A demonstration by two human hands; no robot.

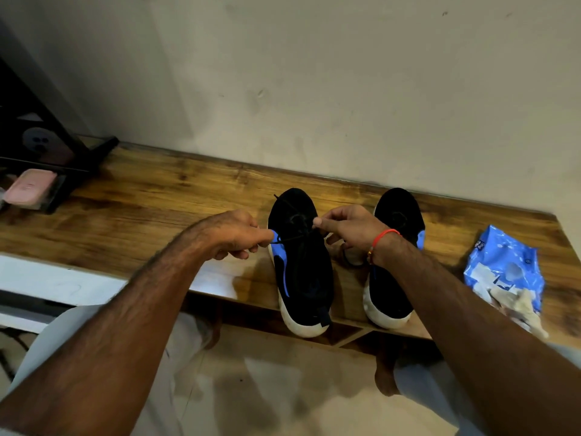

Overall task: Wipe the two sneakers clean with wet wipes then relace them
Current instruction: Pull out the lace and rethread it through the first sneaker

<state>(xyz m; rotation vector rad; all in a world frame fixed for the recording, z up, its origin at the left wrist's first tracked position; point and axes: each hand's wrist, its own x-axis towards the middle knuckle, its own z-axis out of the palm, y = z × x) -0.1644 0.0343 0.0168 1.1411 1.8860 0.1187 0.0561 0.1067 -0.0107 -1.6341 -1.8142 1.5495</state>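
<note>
Both hands (pixel 242 234) at work over the left sneaker (pixel 300 265): left one pinching a black lace (pixel 290 239) end just off the shoe's left edge, right hand (pixel 349 228) pinching the other end above the eyelets near the tongue. Lace drawn taut across the upper between the two pinches, left to right, at right angles to the shoe. Long axis of that sneaker running near to far, toe towards the wall, white heel overhanging the near edge of the wooden surface (pixel 157 196). Right sneaker (pixel 396 247) parallel just beside it, partly hidden under the right forearm; a loose dark lace loop between the two. Relacing stage, by the look of it. Next threading probably nearer the right hand. Wet wipes pack (pixel 503 265) with used wipes (pixel 518 306) further right.
</note>
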